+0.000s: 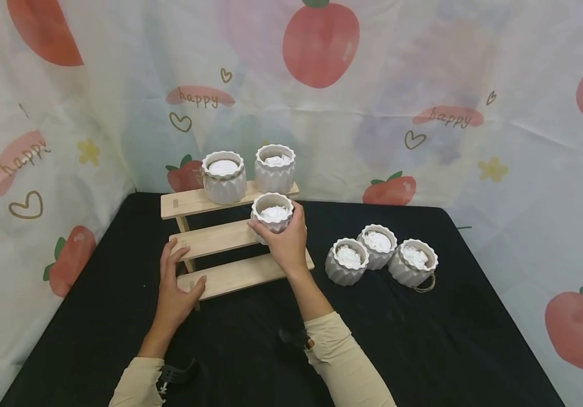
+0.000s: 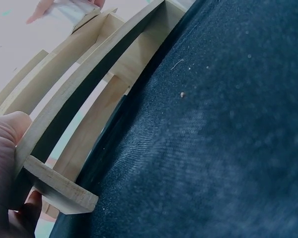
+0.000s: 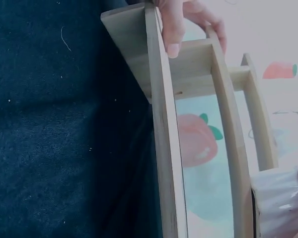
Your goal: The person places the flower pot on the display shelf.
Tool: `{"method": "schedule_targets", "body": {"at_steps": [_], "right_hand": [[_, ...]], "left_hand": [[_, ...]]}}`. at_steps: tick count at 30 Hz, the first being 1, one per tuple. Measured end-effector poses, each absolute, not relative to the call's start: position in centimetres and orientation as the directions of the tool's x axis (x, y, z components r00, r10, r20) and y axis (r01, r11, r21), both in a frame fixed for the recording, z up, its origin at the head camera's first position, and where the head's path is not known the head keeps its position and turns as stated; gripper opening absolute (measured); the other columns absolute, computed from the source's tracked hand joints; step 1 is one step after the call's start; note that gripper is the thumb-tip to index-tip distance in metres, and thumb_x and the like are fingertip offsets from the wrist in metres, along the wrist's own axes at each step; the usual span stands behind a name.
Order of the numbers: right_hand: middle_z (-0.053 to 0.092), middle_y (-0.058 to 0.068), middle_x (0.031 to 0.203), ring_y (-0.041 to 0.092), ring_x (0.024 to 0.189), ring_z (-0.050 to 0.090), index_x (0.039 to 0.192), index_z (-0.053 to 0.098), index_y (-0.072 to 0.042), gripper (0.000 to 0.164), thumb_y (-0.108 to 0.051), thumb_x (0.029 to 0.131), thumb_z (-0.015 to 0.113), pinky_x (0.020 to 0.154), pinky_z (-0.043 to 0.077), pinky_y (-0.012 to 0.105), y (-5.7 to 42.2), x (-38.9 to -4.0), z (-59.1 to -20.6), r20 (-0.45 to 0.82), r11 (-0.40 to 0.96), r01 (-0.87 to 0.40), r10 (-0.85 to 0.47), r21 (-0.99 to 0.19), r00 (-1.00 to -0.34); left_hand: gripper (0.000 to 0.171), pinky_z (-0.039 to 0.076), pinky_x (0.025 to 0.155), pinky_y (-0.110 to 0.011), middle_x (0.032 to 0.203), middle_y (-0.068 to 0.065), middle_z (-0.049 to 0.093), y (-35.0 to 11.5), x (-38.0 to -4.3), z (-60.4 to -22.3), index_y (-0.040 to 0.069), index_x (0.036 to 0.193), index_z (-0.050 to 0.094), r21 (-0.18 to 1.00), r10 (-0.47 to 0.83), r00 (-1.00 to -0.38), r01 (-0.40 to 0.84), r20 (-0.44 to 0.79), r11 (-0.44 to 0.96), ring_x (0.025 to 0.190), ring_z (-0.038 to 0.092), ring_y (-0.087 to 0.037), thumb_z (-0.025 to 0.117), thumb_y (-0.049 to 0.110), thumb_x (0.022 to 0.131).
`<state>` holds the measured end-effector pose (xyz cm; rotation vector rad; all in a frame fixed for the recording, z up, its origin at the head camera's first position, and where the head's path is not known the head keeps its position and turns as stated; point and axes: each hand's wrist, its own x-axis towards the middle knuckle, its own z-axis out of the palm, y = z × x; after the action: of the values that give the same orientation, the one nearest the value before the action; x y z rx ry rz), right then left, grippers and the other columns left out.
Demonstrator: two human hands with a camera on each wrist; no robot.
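A three-tier wooden stand (image 1: pixel 220 242) stands on the black cloth. My left hand (image 1: pixel 175 297) grips its left end, the thumb on the lowest shelf and the fingers by the middle one; the left wrist view shows that thumb (image 2: pixel 12 126) on the wood. With my right hand (image 1: pixel 289 240) I hold a white scalloped pot (image 1: pixel 278 227) with white filling at the right end of the middle shelf. Its base is partly hidden by the hand. The right wrist view catches the pot's ribbed side (image 3: pixel 280 198) at the shelf.
Two similar pots stand on the top shelf, a left one (image 1: pixel 227 192) with twine and a right one (image 1: pixel 274 180). To the stand's right, three more cluster on the cloth: a near pot (image 1: pixel 343 274), a back pot (image 1: pixel 380 261) and a twine-tied pot (image 1: pixel 406 273). A fruit-print curtain (image 1: pixel 347 147) hangs behind.
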<state>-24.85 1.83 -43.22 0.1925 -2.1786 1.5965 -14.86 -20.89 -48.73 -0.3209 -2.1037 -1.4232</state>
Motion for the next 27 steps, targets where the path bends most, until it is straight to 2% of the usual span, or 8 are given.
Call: {"method": "schedule_targets", "body": {"at_steps": [5, 13, 22, 27], "right_hand": [[0.054, 0.011, 0.137, 0.025, 0.126, 0.052, 0.147, 0.04, -0.006, 0.1, -0.026, 0.07, 0.099, 0.105, 0.041, 0.043, 1.8, -24.6, -43.5, 0.432, 0.345, -0.373, 0.11, -0.861, -0.895], [0.05, 0.011, 0.139, 0.025, 0.127, 0.051, 0.148, 0.037, -0.006, 0.102, -0.033, 0.07, 0.098, 0.106, 0.042, 0.043, 0.8, -24.2, -44.2, 0.472, 0.403, -0.38, 0.159, -0.833, -0.867], [0.049, 0.012, 0.139, 0.026, 0.127, 0.05, 0.147, 0.037, -0.005, 0.104, -0.038, 0.07, 0.098, 0.105, 0.042, 0.044, 0.4, -24.1, -44.1, 0.475, 0.441, -0.363, 0.176, -0.821, -0.862], [0.047, 0.013, 0.142, 0.027, 0.13, 0.048, 0.149, 0.035, -0.006, 0.104, -0.039, 0.072, 0.097, 0.107, 0.041, 0.046, 0.1, -24.0, -44.2, 0.454, 0.449, -0.333, 0.193, -0.829, -0.87]], "left_hand": [[0.071, 0.025, 0.108, -0.066, 0.162, -0.031, 0.02, -20.9, -14.8, -48.5, -0.01, 0.141, 0.046, 0.768, -0.116, -0.805, 0.496, 0.582, 0.405, 0.149, 0.017, -0.045, 0.074, -0.021, 0.077], [0.072, 0.026, 0.106, -0.069, 0.161, -0.034, 0.02, -20.9, -14.9, -48.8, -0.012, 0.141, 0.046, 0.77, -0.119, -0.81, 0.484, 0.574, 0.416, 0.148, 0.018, -0.049, 0.075, -0.022, 0.075], [0.078, 0.026, 0.11, -0.063, 0.168, -0.012, 0.019, -22.5, -16.6, -52.5, 0.004, 0.147, 0.048, 0.765, -0.117, -0.813, 0.475, 0.571, 0.434, 0.152, 0.017, -0.034, 0.081, -0.011, 0.078], [0.078, 0.025, 0.11, -0.063, 0.168, -0.012, 0.019, -22.5, -16.7, -52.5, 0.003, 0.147, 0.048, 0.764, -0.112, -0.812, 0.479, 0.573, 0.432, 0.152, 0.016, -0.034, 0.081, -0.011, 0.078]]}}
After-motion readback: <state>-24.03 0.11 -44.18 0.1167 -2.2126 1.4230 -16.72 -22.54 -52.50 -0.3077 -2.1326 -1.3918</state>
